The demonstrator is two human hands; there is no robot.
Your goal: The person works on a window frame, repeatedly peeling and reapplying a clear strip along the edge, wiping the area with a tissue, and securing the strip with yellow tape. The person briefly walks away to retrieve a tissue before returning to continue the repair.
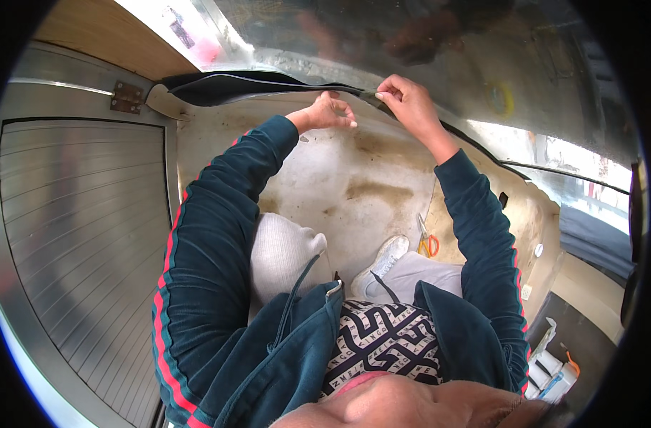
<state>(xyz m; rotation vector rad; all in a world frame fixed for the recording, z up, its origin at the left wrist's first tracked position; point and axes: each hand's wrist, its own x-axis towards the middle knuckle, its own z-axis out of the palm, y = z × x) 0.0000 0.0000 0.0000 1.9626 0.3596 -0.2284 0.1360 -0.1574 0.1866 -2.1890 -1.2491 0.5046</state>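
Note:
A long black flexible strip (233, 87) runs along the base of the glass pane, widening into a loose flap on the left. My right hand (409, 105) pinches the strip's edge between thumb and fingertips, where a small dark greenish piece shows. Just left of it, my left hand (327, 113) is beside the strip's lower edge. Its fingers are apart and slightly bent, with nothing visible between them; one fingertip appears to touch the strip.
Orange-handled scissors (428, 242) lie on the stained pale surface (325, 167) near my white shoe (382, 266). A ribbed metal door panel (83, 235) with a rusty hinge (127, 98) stands at left. The glass (468, 57) spans the far side. A white container (551, 374) sits at lower right.

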